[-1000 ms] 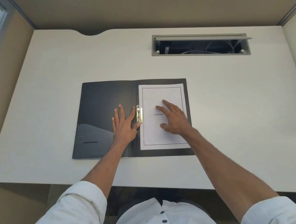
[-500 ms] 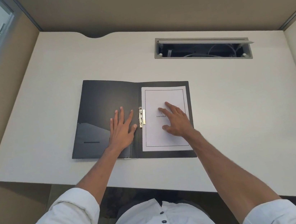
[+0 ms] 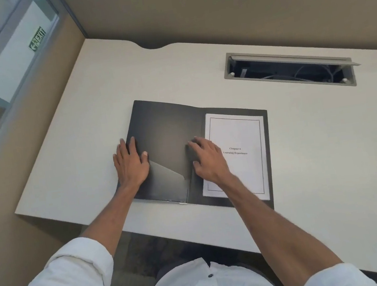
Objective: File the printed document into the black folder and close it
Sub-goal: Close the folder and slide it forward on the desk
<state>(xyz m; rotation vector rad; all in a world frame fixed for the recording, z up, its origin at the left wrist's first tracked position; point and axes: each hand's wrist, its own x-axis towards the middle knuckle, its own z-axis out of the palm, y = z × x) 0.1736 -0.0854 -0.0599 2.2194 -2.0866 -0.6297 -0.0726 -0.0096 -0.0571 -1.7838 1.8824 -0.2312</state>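
The black folder lies spread on the desk, an inner pocket on its left cover. The printed document, a white page with a black border and a short title, lies flat on the folder's right half. My left hand rests flat on the left cover at its outer edge, fingertips reaching the rim and thumb on the cover. My right hand presses down over the spine and the page's left margin, fingers apart, hiding the metal clip. Neither hand holds anything.
The folder sits near the front edge of the white desk. A cable slot with its lid raised is set into the desk at the back right. Beige partition walls close the left and back sides.
My left hand slid left from beside the clip to the left cover's outer edge. My right hand moved left off the page middle onto the spine, covering the clip.
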